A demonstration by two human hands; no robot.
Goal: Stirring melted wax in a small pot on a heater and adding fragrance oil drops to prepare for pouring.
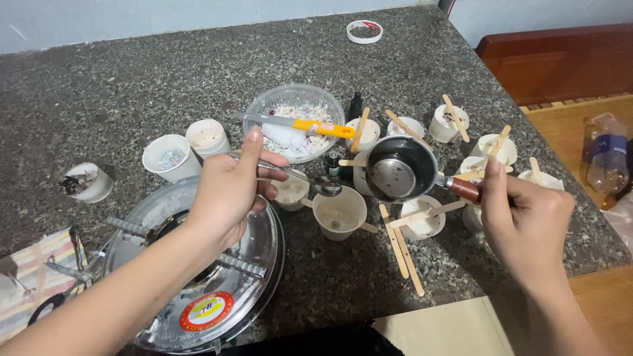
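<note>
My left hand [227,191] holds a metal spoon [316,183] by its handle; the spoon's bowl hovers just above a small white cup [339,212]. My right hand [524,214] grips the brown handle of a small steel saucepan [399,170], tilted so its open mouth faces me, right of the spoon. The pan hangs over the white cups, between the clear bowl and the cup under the spoon.
A clear bowl [295,109] of white flakes carries a yellow-handled knife [316,126]. Several white cups with wooden sticks [448,122] crowd the right side. A round steel stove cover [198,277] sits front left. A tape roll [364,31] lies far back; a plastic bottle [605,158] stands beyond the table edge.
</note>
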